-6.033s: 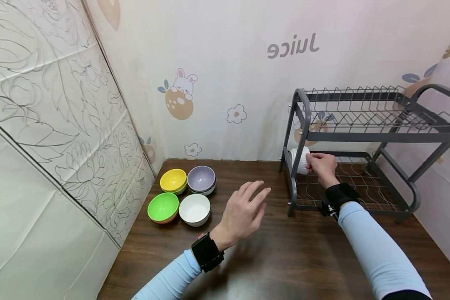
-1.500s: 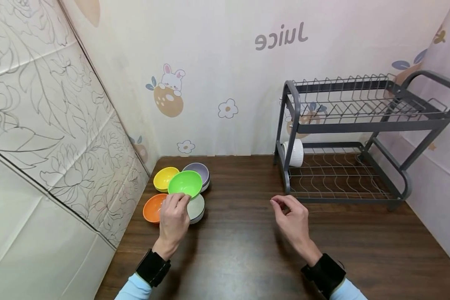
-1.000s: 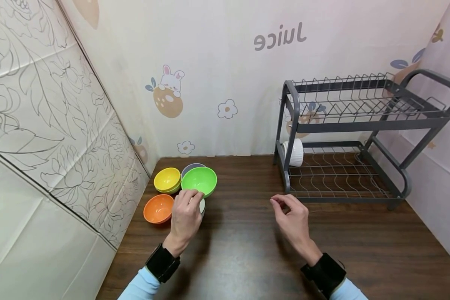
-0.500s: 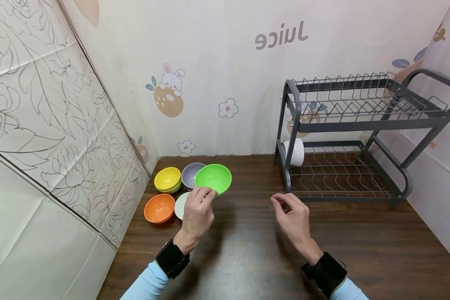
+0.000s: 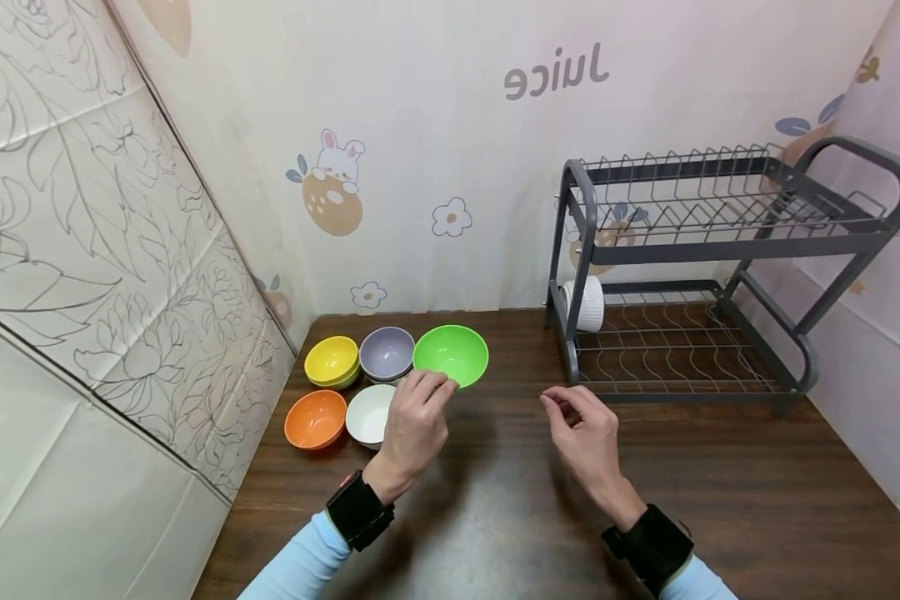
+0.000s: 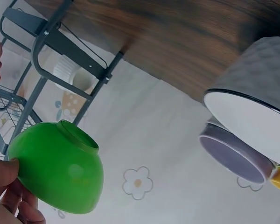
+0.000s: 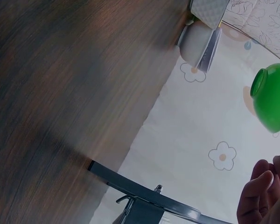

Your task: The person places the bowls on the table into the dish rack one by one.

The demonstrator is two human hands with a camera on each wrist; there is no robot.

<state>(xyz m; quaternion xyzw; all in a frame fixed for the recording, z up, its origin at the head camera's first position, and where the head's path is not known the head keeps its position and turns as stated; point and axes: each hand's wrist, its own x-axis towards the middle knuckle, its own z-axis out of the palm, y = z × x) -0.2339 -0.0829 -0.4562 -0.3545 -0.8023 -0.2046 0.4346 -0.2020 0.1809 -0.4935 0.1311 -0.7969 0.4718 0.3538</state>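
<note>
My left hand pinches the rim of a bright green bowl between thumb and fingers. In the left wrist view the bowl's outside and foot ring show, raised off the table. My right hand hovers over the table in front of the rack, loosely curled, thumb near the index finger, holding nothing. To the left of the green bowl are a purple bowl, a yellow bowl, an orange bowl and a white bowl. The left hand partly covers the white bowl's right side.
A dark grey two-tier dish rack stands at the right on the brown wooden table. On its lower tier, at the left end, a white ribbed bowl rests on its side. A patterned wall covering closes off the back.
My right hand has let go of the white ribbed bowl in the rack and drawn back. My left hand has lifted the green bowl off the orange one and carried it right.
</note>
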